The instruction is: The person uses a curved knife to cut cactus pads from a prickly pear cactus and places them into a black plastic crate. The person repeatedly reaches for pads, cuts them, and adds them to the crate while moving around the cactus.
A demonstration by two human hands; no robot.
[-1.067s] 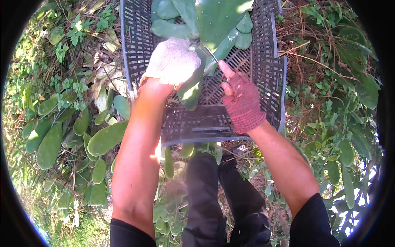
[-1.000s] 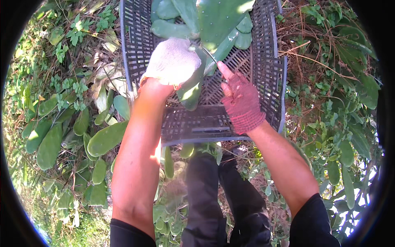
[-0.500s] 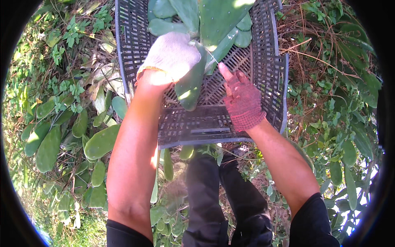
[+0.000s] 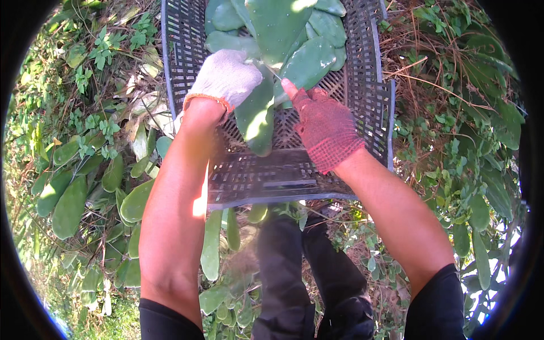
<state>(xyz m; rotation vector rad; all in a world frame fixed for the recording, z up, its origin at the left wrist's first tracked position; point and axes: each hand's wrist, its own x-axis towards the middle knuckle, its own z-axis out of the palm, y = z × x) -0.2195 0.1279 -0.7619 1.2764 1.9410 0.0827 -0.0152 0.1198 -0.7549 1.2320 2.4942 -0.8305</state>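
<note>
My left hand point(image 4: 226, 78), in a white knit glove, is closed on a cactus pad point(image 4: 256, 122) that hangs below its fingers over the crate. A larger green cactus pad point(image 4: 277, 31) rises above, meeting the held pad beside my fingers. My right hand point(image 4: 328, 126), in a red glove with bare fingertips, is closed on a small knife point(image 4: 274, 72). Only its thin blade shows, its tip by the join of the two pads; the handle is hidden in my palm. My right index finger stretches along the blade.
A black slatted plastic crate point(image 4: 371, 136) stands before me, with several loose cactus pads point(image 4: 310, 61) in its far part. Growing cactus point(image 4: 69, 207) and weeds crowd the left; dry stems and more cactus point(image 4: 480, 209) are on the right. My legs point(image 4: 283, 266) are below the crate.
My right hand and the knife have moved left and slightly up, closer to my left hand. The large pad has shifted left, uncovering more pads in the crate. My left hand has moved slightly left.
</note>
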